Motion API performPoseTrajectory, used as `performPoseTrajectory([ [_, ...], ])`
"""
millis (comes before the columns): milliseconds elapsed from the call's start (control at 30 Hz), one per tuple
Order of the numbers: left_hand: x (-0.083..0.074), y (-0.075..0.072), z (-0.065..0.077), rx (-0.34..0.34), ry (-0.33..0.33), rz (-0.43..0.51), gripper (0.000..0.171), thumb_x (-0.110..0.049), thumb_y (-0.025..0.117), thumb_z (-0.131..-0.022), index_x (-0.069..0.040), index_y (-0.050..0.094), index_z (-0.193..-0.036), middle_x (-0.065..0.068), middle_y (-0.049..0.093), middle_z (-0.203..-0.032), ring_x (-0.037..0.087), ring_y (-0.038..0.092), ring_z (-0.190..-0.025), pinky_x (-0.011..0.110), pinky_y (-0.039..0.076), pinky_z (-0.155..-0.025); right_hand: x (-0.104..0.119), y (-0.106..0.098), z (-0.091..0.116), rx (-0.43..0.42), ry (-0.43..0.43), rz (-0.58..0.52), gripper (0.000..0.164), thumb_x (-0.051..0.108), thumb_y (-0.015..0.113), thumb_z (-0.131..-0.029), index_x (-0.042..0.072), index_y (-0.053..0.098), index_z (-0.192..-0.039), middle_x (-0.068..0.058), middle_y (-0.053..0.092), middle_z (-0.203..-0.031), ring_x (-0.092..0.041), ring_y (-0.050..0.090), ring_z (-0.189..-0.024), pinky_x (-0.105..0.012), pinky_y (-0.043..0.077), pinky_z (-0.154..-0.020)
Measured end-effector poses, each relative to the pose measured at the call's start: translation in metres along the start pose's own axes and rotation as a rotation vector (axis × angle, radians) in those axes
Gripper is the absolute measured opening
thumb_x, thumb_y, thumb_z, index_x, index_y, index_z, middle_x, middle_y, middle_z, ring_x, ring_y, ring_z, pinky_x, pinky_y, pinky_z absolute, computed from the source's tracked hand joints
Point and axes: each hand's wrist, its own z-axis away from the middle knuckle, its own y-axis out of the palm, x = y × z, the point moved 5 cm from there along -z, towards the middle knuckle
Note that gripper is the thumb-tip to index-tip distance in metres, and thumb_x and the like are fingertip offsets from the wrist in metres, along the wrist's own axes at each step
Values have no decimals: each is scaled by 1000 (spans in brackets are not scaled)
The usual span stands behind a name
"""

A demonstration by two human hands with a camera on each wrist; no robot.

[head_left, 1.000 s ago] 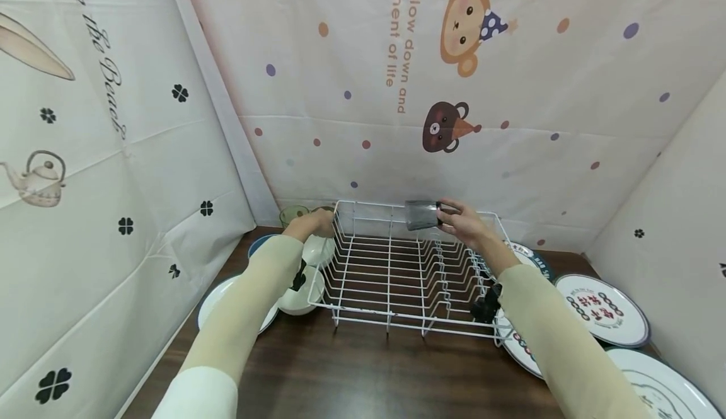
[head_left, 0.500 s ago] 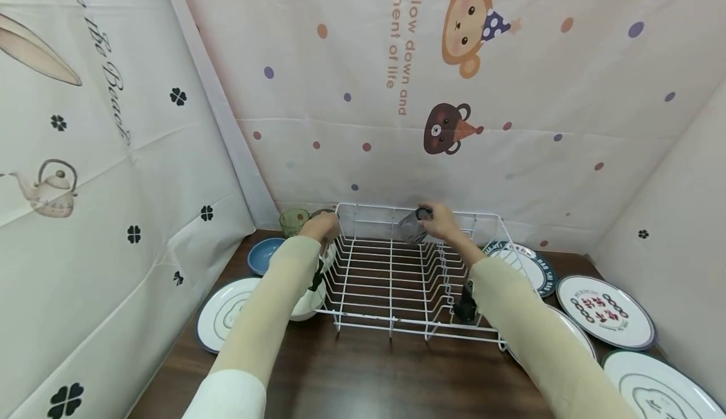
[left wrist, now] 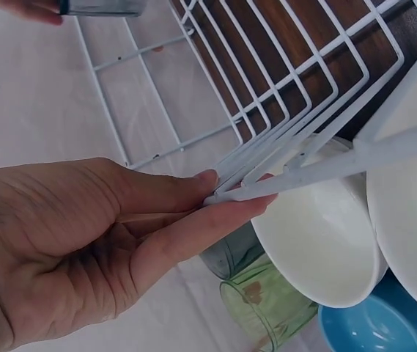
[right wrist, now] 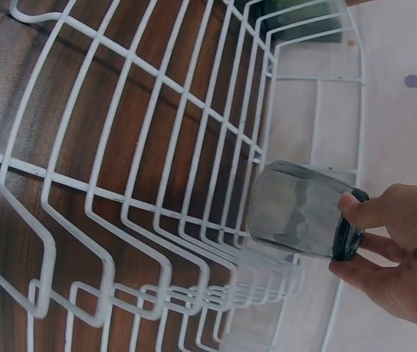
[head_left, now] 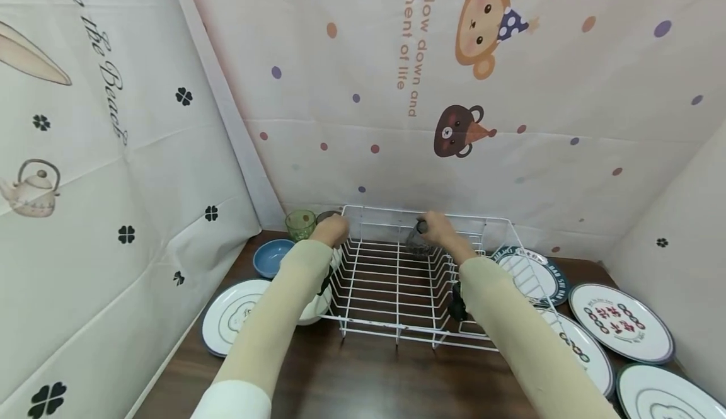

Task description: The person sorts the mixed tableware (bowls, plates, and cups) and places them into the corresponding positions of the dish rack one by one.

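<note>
My right hand (head_left: 439, 229) pinches the thick dark base of a smoky grey drinking glass (right wrist: 289, 209), its mouth pointing down into the white wire dish rack (head_left: 416, 329). The glass is near the rack's back side, close over the wires. My left hand (left wrist: 83, 242) pinches the rack's rim at the back left corner between thumb and fingers. Just beyond that corner stand a green glass (head_left: 300, 223) and another dark glass (left wrist: 234, 249), partly hidden by the left hand in the head view.
White bowls (left wrist: 318, 235) sit against the rack's left side, with a blue bowl (head_left: 271, 256) and a white plate (head_left: 229, 321) farther left. Several patterned plates (head_left: 621, 322) lie on the right. A printed cloth (head_left: 363, 79) rises behind the rack.
My right hand has lowered the glass from above the back rim into the rack, turning it from sideways to mouth down. The left hand stays at the back left corner.
</note>
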Motion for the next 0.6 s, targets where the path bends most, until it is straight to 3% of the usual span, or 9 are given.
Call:
performPoseTrajectory([
  [133,-3,0,0,9,0,24,55,8,53,-97,5,44,-151,25,36,-160,31,60,-111,31,54,-78,-4,10,0,5,6,8,48,-3,73,-87,-13,59,-131,-32,63,-131,-48,58,-124,-54,50,-108],
  [300,-5,-1,1,-1,51,-31,55,9,55,-97,4,45,-150,24,34,-163,35,53,-136,35,57,-95,-3,18,-2,-8,22,-18,44,-3,72,-88,-13,60,-129,-32,64,-126,-48,60,-121,-54,51,-106],
  [400,-6,-2,2,-22,71,-57,48,8,58,-96,4,54,-144,24,41,-159,35,52,-138,38,56,-101,-5,21,-7,-21,43,-16,42,-2,70,-89,-13,60,-128,-32,66,-124,-48,62,-119,-53,54,-102],
  [600,-1,-2,2,-54,82,-16,45,11,57,-95,6,58,-139,25,41,-158,37,52,-137,39,56,-101,-7,26,-13,-29,89,-8,36,0,70,-90,-11,64,-123,-30,68,-114,-44,66,-107,-51,59,-91],
])
